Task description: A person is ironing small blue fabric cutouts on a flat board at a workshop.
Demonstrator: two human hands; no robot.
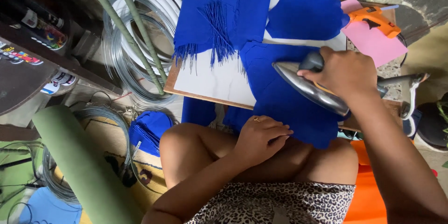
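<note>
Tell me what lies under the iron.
Under the iron, gripped by the right hand, lies blue fabric spread over a white board. The fabric beneath the soleplate is covered and cannot be seen.
</note>
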